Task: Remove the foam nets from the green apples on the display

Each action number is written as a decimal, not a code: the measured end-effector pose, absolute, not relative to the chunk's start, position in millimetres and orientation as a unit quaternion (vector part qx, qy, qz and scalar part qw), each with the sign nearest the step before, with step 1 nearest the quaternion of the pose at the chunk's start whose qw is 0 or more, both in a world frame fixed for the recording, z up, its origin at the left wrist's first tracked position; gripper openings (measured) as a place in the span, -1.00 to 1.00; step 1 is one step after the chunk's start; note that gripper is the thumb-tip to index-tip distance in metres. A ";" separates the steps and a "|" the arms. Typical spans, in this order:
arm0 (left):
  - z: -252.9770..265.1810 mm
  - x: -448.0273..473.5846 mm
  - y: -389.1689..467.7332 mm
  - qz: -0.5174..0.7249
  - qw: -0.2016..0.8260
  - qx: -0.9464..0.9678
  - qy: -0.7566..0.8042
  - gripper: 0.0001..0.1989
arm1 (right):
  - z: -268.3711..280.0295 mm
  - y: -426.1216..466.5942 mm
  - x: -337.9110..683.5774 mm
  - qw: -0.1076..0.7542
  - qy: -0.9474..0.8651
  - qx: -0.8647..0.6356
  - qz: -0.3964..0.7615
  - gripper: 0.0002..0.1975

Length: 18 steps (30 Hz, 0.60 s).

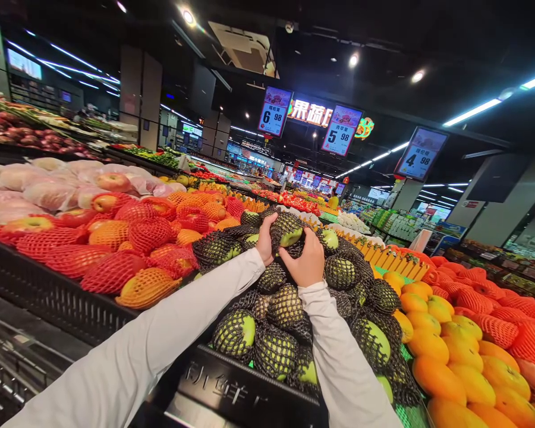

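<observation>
Both my hands reach over a heap of green apples wrapped in black foam netting. Between them is one netted green apple, its bare green skin showing through the net's opening. My left hand grips it from the left side, thumb up. My right hand curls round its right and near side. More netted apples lie under and around both hands, in a black crate. The fingers on the far side of the apple are hidden.
To the left, apples in red and orange nets fill a black basket. Oranges and red-netted fruit lie on the right. Price signs hang overhead. A metal cart or rack stands at the lower left.
</observation>
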State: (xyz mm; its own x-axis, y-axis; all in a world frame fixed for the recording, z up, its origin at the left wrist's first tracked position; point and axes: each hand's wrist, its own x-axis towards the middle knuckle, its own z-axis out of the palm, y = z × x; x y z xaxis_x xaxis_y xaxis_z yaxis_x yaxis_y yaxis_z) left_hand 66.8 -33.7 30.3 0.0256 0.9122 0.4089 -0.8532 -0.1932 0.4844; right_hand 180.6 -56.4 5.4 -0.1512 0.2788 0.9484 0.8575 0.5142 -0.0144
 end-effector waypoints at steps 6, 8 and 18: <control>31.1 66.4 -31.3 0.693 0.649 0.309 0.058 -0.67 | 10.3 -64.2 178.1 0.462 -0.701 -0.475 -0.266 -0.49; 31.2 66.0 -30.5 0.697 0.650 0.295 0.065 -0.67 | 11.5 -67.3 177.4 0.450 -0.703 -0.480 -0.269 -0.57; 31.2 64.1 -28.3 0.691 0.653 0.288 0.115 -0.67 | 11.4 -73.9 172.8 0.412 -0.707 -0.491 -0.300 -0.44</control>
State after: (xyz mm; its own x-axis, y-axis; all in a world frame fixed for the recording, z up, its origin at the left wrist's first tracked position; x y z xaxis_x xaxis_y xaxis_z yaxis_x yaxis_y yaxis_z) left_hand 64.1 -28.3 31.2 0.0193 0.9686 0.2479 -0.8358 -0.1204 0.5356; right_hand 172.8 -73.9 11.4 -0.1792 0.4462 0.8768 0.9410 0.3377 0.0205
